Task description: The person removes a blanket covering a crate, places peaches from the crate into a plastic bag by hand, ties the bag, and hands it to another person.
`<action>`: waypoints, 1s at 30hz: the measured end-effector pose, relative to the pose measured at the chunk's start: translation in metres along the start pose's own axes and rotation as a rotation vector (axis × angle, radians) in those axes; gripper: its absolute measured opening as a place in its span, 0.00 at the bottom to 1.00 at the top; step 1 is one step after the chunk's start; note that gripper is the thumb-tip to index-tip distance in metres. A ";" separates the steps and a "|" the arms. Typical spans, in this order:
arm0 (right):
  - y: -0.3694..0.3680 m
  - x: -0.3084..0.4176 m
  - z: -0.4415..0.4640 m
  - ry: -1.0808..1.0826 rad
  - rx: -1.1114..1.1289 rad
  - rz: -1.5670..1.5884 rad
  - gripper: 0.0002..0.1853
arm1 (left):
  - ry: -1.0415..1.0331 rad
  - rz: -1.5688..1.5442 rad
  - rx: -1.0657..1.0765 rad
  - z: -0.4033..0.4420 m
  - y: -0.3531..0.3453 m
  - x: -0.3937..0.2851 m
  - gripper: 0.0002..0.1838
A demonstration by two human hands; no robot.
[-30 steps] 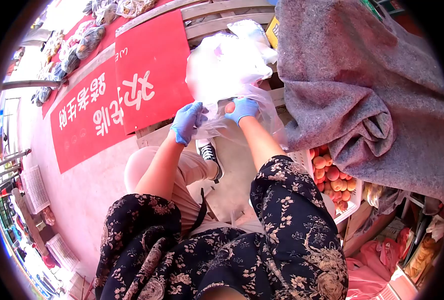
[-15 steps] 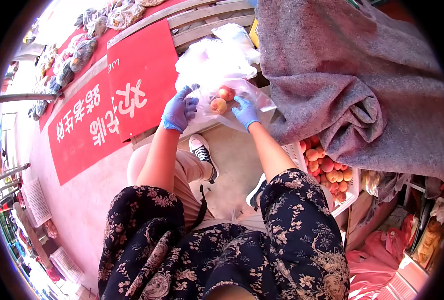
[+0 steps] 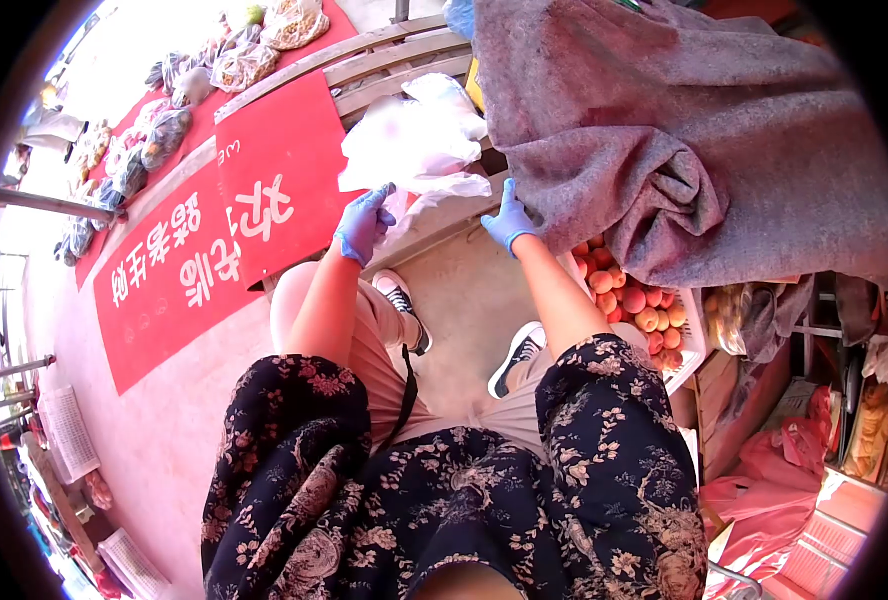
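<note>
My left hand (image 3: 366, 222), in a blue glove, is closed with its fingertips at the edge of thin white plastic. A translucent plastic bag (image 3: 411, 212) hangs by those fingers, partly hidden under a bunched white plastic bag (image 3: 419, 140) on the slatted wood. To the right, my right hand (image 3: 510, 222), also gloved in blue, holds nothing; its thumb and fingers are apart beside the grey cloth (image 3: 604, 130). Below that cloth, peaches (image 3: 648, 318) fill a white plastic crate (image 3: 693, 345). No peaches show between my hands.
Red signs with white writing (image 3: 179, 250) lie over the slatted bench (image 3: 394, 50) on the left. Several filled plastic bags (image 3: 167, 135) sit on red cloth beyond. My shoes (image 3: 519, 355) stand on the floor below. Pink plastic (image 3: 769, 490) lies at lower right.
The two peaches on the spread clear bag between my hands are out of sight. My right hand has moved off the plastic and opened. My left hand stays near the bag.
</note>
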State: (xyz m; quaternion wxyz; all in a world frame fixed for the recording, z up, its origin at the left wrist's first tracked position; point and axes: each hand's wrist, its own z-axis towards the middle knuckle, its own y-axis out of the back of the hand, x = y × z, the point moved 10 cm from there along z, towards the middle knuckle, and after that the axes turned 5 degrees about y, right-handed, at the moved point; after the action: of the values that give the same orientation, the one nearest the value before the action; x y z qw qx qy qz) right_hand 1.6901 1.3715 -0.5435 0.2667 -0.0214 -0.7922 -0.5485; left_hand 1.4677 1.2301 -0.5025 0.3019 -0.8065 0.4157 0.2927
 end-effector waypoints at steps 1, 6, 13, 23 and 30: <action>-0.001 0.000 -0.005 0.004 0.001 0.025 0.49 | -0.040 0.052 -0.009 -0.009 -0.003 -0.007 0.16; 0.001 0.003 -0.023 -0.010 0.019 0.271 0.46 | -0.205 0.117 0.076 -0.039 -0.030 -0.068 0.16; 0.012 0.067 -0.082 0.183 -0.076 0.432 0.53 | -0.353 0.165 0.248 -0.133 -0.104 -0.151 0.15; 0.019 -0.053 -0.164 -0.126 -0.253 1.422 0.12 | -0.193 0.095 0.440 -0.135 -0.124 -0.056 0.20; 0.038 -0.094 -0.219 -0.224 -0.186 1.505 0.15 | 0.045 0.124 0.376 -0.098 -0.135 0.053 0.19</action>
State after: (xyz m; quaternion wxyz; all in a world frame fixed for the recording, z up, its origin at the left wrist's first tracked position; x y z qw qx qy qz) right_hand 1.8702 1.2185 -0.4963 0.4835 -0.6330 -0.5369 -0.2779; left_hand 1.6293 1.1960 -0.4447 0.4192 -0.7150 0.5187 0.2099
